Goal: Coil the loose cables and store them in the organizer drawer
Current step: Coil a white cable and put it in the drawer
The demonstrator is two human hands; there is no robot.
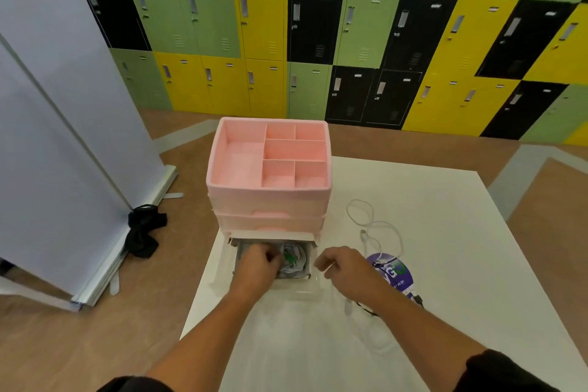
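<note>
Left hand (259, 264) inside the open drawer (305, 288), fingers curled on the coiled cables (294, 261) there. Right hand (342, 267) just right of drawer, fingers loosely curled; grip unclear. Loose white cable (370, 226) lies right of drawer on table (461, 264), beside purple tag (393, 270). Pink organizer (269, 175) above drawer.

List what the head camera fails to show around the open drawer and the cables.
- Head view: the left hand covers part of the open drawer; its contents are blurred.
- The right hand is motion-blurred; any grip is unclear.
- The right forearm hides part of the purple tag and black cable.
</note>
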